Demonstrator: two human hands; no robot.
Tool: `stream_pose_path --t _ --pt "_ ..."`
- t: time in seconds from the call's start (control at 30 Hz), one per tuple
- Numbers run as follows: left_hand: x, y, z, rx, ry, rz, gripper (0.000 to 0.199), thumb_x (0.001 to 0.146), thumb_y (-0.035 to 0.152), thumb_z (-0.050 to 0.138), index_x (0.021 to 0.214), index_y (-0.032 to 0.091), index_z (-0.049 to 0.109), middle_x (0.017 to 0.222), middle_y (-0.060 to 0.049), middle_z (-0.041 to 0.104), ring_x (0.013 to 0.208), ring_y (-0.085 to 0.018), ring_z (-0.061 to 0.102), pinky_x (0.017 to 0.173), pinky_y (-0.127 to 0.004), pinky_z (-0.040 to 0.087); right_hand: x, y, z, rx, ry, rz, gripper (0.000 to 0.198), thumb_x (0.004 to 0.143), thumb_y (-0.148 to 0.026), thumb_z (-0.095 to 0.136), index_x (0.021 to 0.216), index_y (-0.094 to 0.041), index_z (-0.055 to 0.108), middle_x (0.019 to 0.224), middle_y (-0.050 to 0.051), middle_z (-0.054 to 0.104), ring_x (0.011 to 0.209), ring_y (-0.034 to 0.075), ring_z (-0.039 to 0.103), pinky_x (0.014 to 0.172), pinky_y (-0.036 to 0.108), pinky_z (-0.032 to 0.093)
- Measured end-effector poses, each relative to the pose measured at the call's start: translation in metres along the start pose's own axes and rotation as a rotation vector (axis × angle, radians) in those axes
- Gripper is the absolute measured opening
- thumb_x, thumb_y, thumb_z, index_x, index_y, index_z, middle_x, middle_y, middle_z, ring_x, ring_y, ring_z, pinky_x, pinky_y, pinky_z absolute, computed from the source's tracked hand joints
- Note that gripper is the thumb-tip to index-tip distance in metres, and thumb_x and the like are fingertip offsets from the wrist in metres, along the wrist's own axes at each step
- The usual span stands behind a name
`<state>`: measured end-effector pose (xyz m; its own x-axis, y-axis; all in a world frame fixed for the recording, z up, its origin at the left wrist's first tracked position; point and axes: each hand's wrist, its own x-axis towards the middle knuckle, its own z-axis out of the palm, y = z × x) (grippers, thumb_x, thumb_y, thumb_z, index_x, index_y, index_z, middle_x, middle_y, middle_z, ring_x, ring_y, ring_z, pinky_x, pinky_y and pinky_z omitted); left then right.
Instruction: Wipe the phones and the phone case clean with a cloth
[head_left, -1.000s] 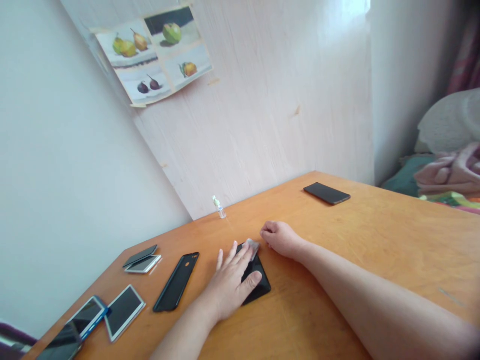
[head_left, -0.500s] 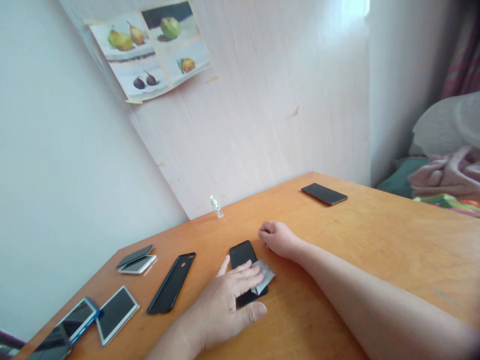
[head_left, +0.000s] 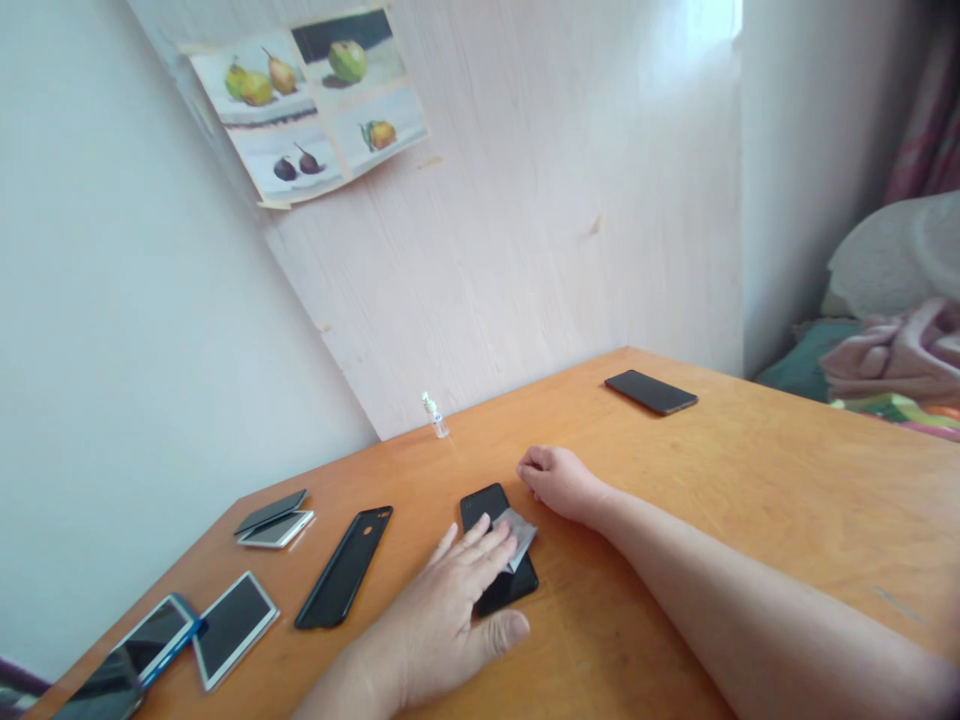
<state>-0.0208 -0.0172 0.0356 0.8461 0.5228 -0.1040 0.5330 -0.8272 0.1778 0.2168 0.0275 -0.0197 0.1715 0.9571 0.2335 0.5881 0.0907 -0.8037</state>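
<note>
Flat on the wooden table lies a black phone, its back with the camera corner facing up. A small grey cloth rests across its middle. My left hand lies over both, fingers stretched out and spread, the fingertips pressing the cloth against the phone; the hand hides part of each. To the right of the phone, my right hand rests on the table in a loose fist, touching neither phone nor cloth. A black phone case lies left of my left hand, its inner side up.
On the left are a folded-open phone, a white phone, a blue-edged phone and a dark phone. A small pump bottle stands by the wall. Another dark phone lies far right on the table.
The cloth and my left fingertips have shifted slightly left and up along the phone. My right hand stays in the same place.
</note>
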Motion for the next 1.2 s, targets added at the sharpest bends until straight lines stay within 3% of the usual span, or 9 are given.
stream_pose_path --t 0.23,0.5,0.73,1.0,1.2 --pt "0.008 -0.036 0.011 -0.011 0.079 -0.235 0.07 0.094 0.065 0.027 0.153 0.03 0.012 0.16 -0.001 0.009 0.147 -0.028 0.004 0.118 -0.053 0.012 0.001 0.002 0.0 0.0 -0.01 0.0 0.014 0.08 -0.024 0.05 0.076 -0.018 0.063 0.064 0.001 0.065 0.062 0.014 0.056 0.055 0.023 0.033" --pt "0.004 0.003 0.006 -0.012 0.015 -0.022 0.074 0.091 0.068 0.033 0.152 0.035 0.011 0.159 0.002 0.011 0.147 -0.028 0.003 0.119 -0.052 0.008 0.0 -0.001 0.0 0.0 0.0 -0.007 0.015 0.081 -0.025 0.05 0.076 -0.018 0.063 0.063 0.001 0.064 0.062 0.013 0.056 0.055 0.023 0.033" --pt "0.018 -0.043 0.016 0.003 0.125 -0.294 0.072 0.093 0.068 0.021 0.153 0.031 0.01 0.159 -0.001 0.013 0.147 -0.032 0.001 0.116 -0.06 0.009 -0.001 -0.002 -0.002 -0.006 -0.019 -0.006 0.014 0.08 -0.024 0.05 0.074 -0.018 0.062 0.062 0.0 0.064 0.061 0.013 0.055 0.055 0.023 0.032" --pt "0.019 0.003 0.011 0.018 0.064 -0.031 0.073 0.091 0.07 0.027 0.153 0.035 0.01 0.16 0.002 0.011 0.147 -0.03 -0.002 0.117 -0.058 0.0 -0.001 -0.002 -0.001 -0.012 -0.001 -0.004 0.018 0.083 -0.028 0.05 0.077 -0.018 0.064 0.062 0.001 0.064 0.061 0.013 0.055 0.056 0.023 0.033" --pt "0.023 -0.03 0.017 0.036 0.13 -0.323 0.072 0.093 0.068 0.018 0.153 0.029 0.016 0.16 -0.002 0.014 0.147 -0.031 0.001 0.115 -0.062 0.004 -0.001 -0.003 -0.002 -0.014 -0.004 -0.004 0.017 0.083 -0.025 0.05 0.074 -0.018 0.063 0.063 0.001 0.064 0.062 0.013 0.055 0.057 0.023 0.033"
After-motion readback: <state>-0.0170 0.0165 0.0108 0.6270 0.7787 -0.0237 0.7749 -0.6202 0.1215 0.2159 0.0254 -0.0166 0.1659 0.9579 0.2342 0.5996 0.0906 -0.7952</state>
